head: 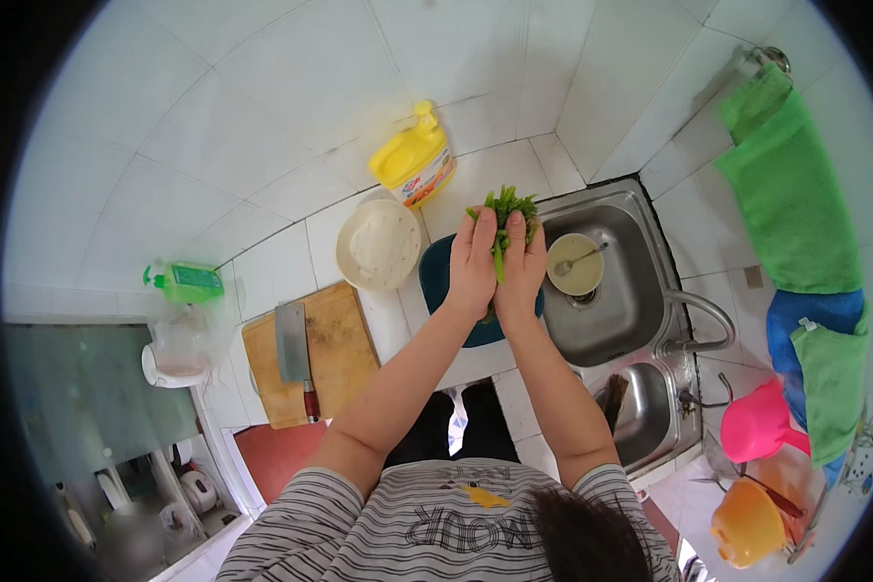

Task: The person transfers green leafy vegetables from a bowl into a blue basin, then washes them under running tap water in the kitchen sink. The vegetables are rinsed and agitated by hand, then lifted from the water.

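Observation:
Both my hands press a bunch of leafy green vegetable stems (508, 211) between them. My left hand (473, 265) is on the bunch's left side and my right hand (521, 269) on its right. Below them is a dark teal basin (436, 273), partly covered by my hands; its contents are mostly hidden. Left of the basin stands a cream plastic basket (378, 245). A wooden cutting board (345, 349) lies further left, with a cleaver (292, 345) on it. Right of my hands, a bowl (576, 280) with a spoon (566, 266) sits in the steel sink (626, 320).
A yellow detergent bottle (415, 166) stands by the wall behind the basin. A curved faucet (720, 320) is at the sink's right edge. A smaller sink bowl (647, 415) holds a brush (615, 400). Green towels (800, 204) and a pink dipper (756, 422) hang at right.

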The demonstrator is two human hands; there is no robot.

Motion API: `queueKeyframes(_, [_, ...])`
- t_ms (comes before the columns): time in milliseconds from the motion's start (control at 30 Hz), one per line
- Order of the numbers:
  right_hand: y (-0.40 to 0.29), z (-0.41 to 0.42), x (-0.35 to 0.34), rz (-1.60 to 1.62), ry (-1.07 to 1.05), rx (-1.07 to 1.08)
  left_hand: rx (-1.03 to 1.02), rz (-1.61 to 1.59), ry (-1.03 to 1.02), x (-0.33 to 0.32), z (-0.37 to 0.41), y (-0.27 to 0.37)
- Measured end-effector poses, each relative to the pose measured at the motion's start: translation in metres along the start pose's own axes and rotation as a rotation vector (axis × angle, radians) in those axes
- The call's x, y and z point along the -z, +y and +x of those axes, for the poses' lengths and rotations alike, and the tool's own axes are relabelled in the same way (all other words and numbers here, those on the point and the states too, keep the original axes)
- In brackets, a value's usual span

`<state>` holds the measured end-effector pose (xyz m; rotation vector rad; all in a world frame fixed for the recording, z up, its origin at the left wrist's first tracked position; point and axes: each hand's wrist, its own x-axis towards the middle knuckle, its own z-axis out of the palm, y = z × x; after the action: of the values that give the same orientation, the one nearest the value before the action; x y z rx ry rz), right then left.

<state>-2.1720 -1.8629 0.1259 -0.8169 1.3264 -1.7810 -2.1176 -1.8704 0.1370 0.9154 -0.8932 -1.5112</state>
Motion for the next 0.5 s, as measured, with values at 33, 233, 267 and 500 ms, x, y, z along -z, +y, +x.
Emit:
queueKeyframes(33, [0.0, 0.0, -0.001, 0.024, 0.014, 0.006, 0.004, -0.03, -0.005, -0.001, 0.001, 0.002])
queueKeyframes(233, [0.025, -0.014, -0.009, 0.011, 0.032, 0.06, 0.091, -0.149, 0.013, 0.028, 0.001, -0.02])
queueKeyframes(267, [0.039, -0.018, -0.008, -0.15, 0.005, -0.014, 0.142, -0.137, 0.047, 0.045, 0.001, -0.038])
queueKeyframes(500, [0.15, -0.031, 0.018, -0.436, -0.025, -0.493, 0.523, -0.093, 0.241, 0.093, -0.003, -0.111])
